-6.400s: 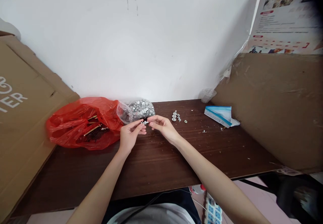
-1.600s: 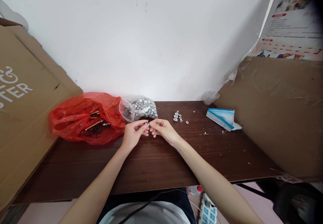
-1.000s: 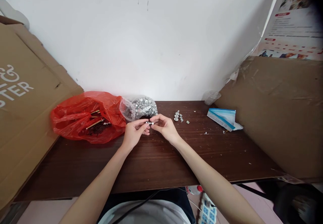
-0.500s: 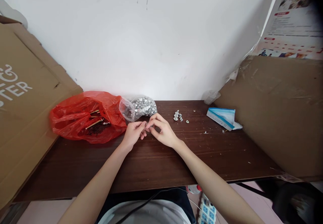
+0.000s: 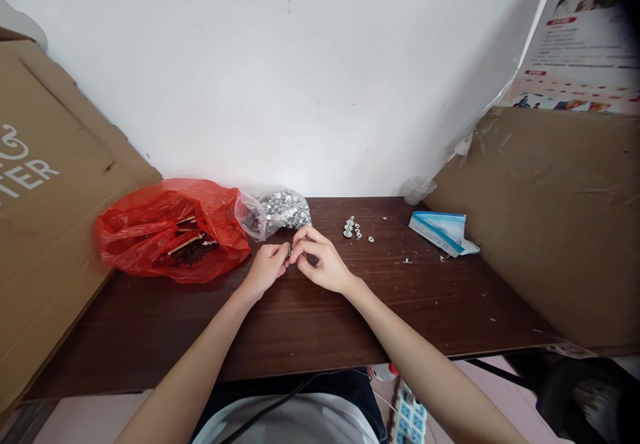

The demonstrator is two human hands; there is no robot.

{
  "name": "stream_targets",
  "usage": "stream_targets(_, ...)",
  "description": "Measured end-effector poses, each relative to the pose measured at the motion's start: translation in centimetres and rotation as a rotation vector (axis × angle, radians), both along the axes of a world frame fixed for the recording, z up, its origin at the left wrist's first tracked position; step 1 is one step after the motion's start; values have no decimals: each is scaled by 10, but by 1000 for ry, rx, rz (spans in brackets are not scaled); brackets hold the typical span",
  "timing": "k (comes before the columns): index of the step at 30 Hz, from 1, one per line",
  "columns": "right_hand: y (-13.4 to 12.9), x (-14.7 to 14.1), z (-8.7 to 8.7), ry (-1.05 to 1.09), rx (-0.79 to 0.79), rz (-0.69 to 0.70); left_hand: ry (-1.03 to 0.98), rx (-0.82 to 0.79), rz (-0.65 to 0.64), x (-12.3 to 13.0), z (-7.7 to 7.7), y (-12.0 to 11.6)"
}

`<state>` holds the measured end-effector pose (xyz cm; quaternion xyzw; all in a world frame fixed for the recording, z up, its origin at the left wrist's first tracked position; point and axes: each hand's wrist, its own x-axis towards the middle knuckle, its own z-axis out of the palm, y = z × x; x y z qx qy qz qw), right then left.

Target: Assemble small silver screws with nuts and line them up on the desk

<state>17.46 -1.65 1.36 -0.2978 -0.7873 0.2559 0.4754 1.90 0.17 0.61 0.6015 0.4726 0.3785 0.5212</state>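
My left hand (image 5: 267,267) is closed, thumb against fingers, with a tiny metal piece at its fingertips, too small to name. Against those fingertips, my right hand (image 5: 319,257) is curled, its fingers closed at the same spot; what it grips is hidden. Just behind the hands lies a clear plastic bag (image 5: 287,209) of small silvery metal parts. To the left, an open red plastic bag (image 5: 220,197) holds brass-coloured and dark metal pieces. Right of the hands, a small cluster of metal parts (image 5: 349,227) lies beside several nut-like pieces, one loose washer or nut (image 5: 371,239) apart.
The dark wooden table (image 5: 310,337) backs onto a white wall. Cardboard panels stand at the left (image 5: 50,217) and right (image 5: 560,231). Towards the right are a blue-and-white packet (image 5: 440,231), a clear plastic cup (image 5: 418,191) and scattered bits. A power strip (image 5: 409,417) is below the table's edge.
The fingers of my left hand have folded in closer together, and my right fingertips have shifted slightly at the small piece. The view has moved a little; the things on the table lie as before.
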Motion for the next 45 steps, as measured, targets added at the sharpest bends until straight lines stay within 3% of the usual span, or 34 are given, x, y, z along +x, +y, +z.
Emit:
stream_targets(9, 3, 1, 0, 118, -81, -79, -136, -77, 11, 0, 6, -1)
stream_targets(17, 9, 4, -5, 98, -87, -141, -286, -138, -127, -3, 10, -3)
stream_targets(22, 9, 6, -5, 92, -126, -114, -248, -135, -122, -3, 7, -2)
stream_targets(29, 5, 7, 2, 42, -150, -19, -167, -4, -168, -2, 0, -1)
stream_targets(34, 4, 5, 2, -87, -125, -191, -79, 55, -210, -1, -5, -2)
stream_targets(38, 6, 8, 4, -182, -235, -269, -39, 71, -199, -1, -6, -2)
stream_targets(45, 8, 15, 5, -55, -209, -132, -68, 40, -179, 0, -4, -2)
